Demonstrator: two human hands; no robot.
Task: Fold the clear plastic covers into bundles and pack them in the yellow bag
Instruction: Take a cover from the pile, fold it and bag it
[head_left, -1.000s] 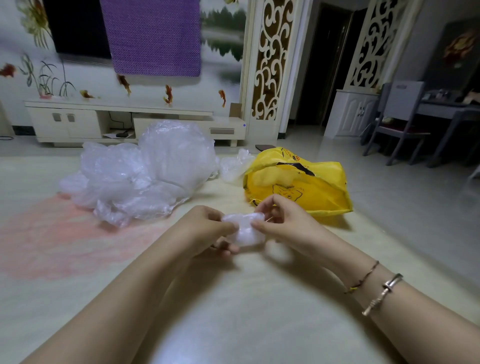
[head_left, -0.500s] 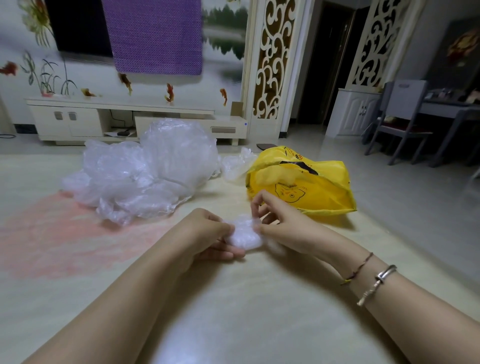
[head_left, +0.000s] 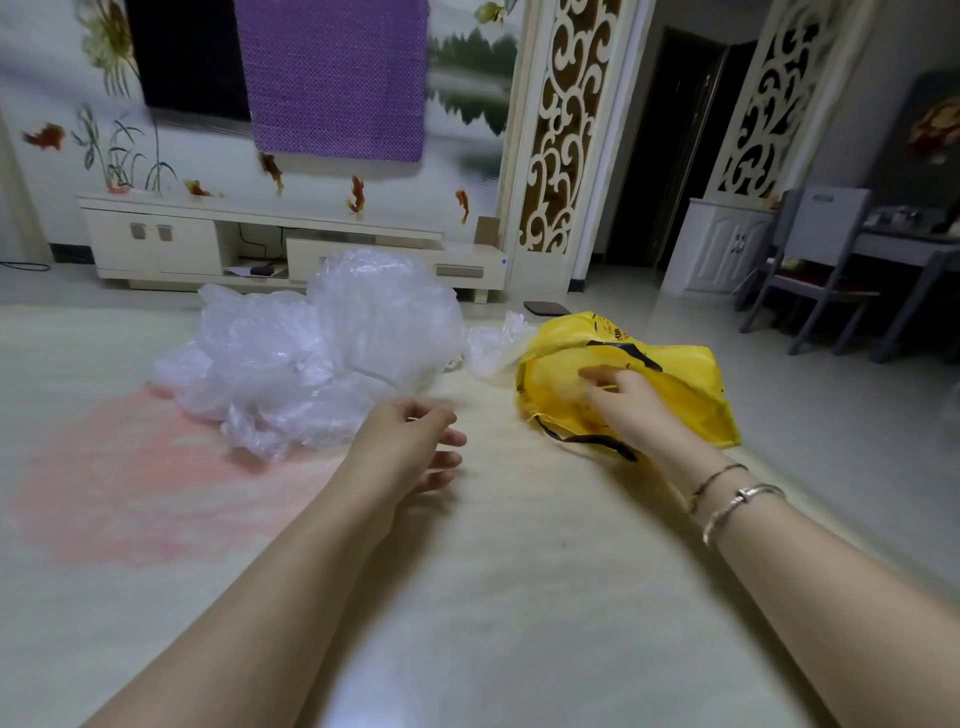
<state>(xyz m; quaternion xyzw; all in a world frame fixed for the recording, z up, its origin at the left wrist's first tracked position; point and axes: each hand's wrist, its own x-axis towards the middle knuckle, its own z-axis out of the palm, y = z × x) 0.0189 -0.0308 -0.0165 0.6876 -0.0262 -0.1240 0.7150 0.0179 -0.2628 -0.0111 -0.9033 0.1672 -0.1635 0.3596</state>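
A crumpled pile of clear plastic covers (head_left: 322, 353) lies on the pale floor mat ahead and to the left. The yellow bag (head_left: 680, 384) lies on its side to the right, its mouth facing left. A smaller clear plastic piece (head_left: 493, 345) sits against its left edge. My right hand (head_left: 621, 402) is at the bag's mouth with the fingers stretched out over a pale blurred patch inside. No bundle shows in that hand. My left hand (head_left: 410, 441) hovers between the pile and the bag, fingers loosely curled, holding nothing.
A low white TV cabinet (head_left: 291, 244) runs along the back wall. A grey chair (head_left: 815, 270) and table (head_left: 909, 249) stand at the far right on the tiled floor. A dark flat object (head_left: 545, 307) lies beyond the bag. The mat has a pink patch (head_left: 130, 467).
Both hands held a small white plastic bundle in front of me. Now the right hand has moved to the yellow bag's mouth, the left hand has let go, and the bundle is out of sight.
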